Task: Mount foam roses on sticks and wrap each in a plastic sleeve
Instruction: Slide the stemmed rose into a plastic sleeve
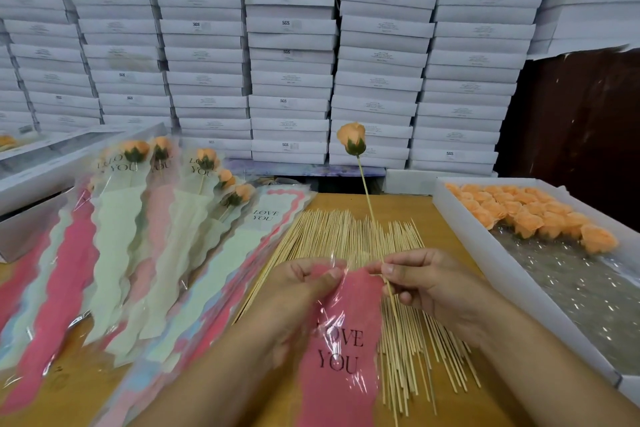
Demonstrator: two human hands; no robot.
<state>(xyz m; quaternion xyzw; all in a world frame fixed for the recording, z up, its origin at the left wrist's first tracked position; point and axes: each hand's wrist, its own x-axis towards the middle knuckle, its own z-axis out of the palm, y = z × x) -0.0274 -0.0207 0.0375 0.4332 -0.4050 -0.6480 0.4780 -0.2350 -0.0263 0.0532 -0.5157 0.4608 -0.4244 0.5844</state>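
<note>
wood-grain surface (433,218) carries everything, with a wall of stacked white boxes (291,45) rising behind its far edge and a dark brown panel (581,121) at the far right of the room. loose bamboo sticks (349,236) lie spread in a fan across the middle of the surface. along the right edge sits a white tray (485,253) holding peach foam roses (526,215) at its far end, over crinkled clear film. toward the left edge, wrapped roses (138,152) in pink and pale sleeves overlap in a heap, and beside them lies a stack of empty sleeves (263,215) printed "love you". a long white box (34,177) lies at the far left corner.

near the front edge, the left hand (304,288) pinches the top of a pink plastic sleeve (341,340), fingers curled on its clear film. the right hand (426,281) has its grip clamped on a stick (367,198) between thumb and forefinger, the stick rising tilted away with a peach foam rose (351,138) on its upper end, above the loose sticks. the stick's lower end sits at the sleeve's right side.
</note>
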